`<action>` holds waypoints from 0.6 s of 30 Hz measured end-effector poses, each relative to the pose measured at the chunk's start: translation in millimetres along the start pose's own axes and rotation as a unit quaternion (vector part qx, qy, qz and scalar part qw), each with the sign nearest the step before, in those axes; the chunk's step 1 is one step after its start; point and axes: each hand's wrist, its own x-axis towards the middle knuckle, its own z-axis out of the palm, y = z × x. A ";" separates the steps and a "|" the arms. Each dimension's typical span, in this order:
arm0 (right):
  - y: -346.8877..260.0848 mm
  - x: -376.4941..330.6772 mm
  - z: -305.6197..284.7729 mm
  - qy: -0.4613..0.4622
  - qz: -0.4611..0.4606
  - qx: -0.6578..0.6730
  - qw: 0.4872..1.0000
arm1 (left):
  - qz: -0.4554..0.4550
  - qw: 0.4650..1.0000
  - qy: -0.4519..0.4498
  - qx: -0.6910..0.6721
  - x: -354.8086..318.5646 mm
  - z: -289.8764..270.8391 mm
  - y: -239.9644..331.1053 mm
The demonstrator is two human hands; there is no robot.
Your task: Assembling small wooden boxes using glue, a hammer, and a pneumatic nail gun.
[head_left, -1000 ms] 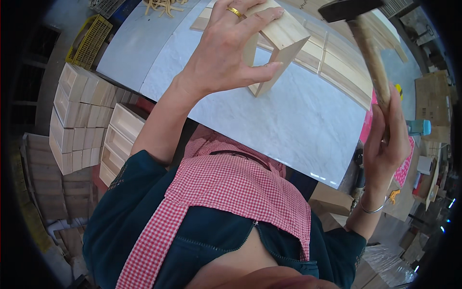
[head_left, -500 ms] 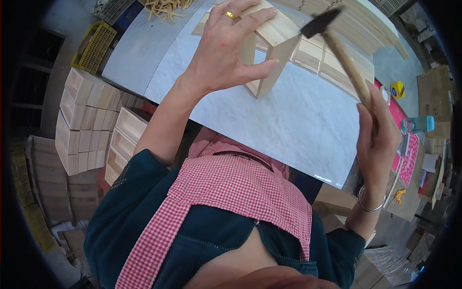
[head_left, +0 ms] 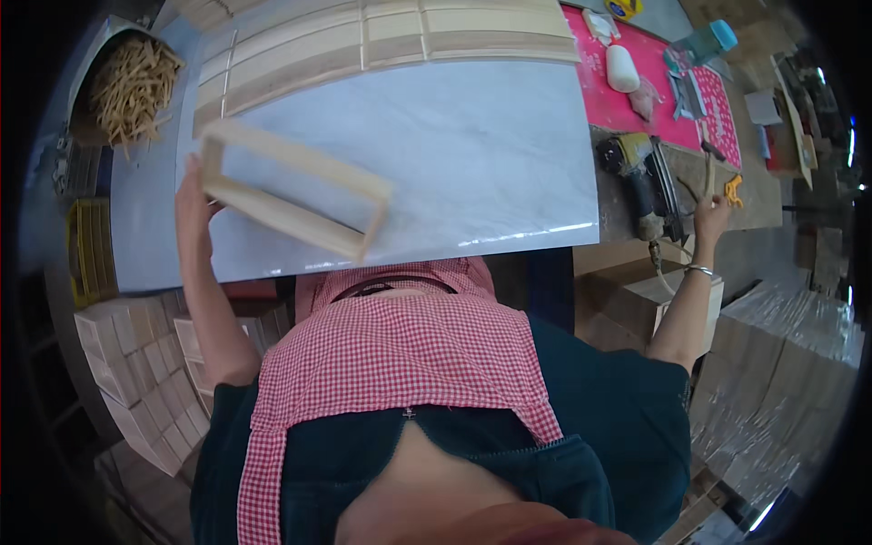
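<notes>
My left hand (head_left: 193, 202) grips the left end of an open rectangular wooden frame (head_left: 295, 195), which lies flat over the near left part of the white worktop (head_left: 472, 154). My right hand (head_left: 709, 216) is stretched far out to the right over a side bench. It is closed around the wooden handle of a hammer (head_left: 709, 173), whose head points away from me. A yellow and black nail gun (head_left: 639, 174) lies just left of that hand.
Rows of finished wooden frames (head_left: 381, 36) line the back of the worktop. A bin of thin wooden sticks (head_left: 132, 82) stands at the far left. A pink mat (head_left: 677, 91) holds a white bottle (head_left: 622, 68). Stacked wooden boxes (head_left: 136, 363) stand below on the left.
The hammer has gone from above the frame out to the right side bench. The frame, held on edge before, now lies flat, with my left hand at its left end.
</notes>
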 end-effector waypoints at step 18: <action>-297.5 65.1 89.2 -0.156 -0.117 -0.028 0.980 | 0.013 0.969 0.026 0.245 -71.0 37.4 -38.0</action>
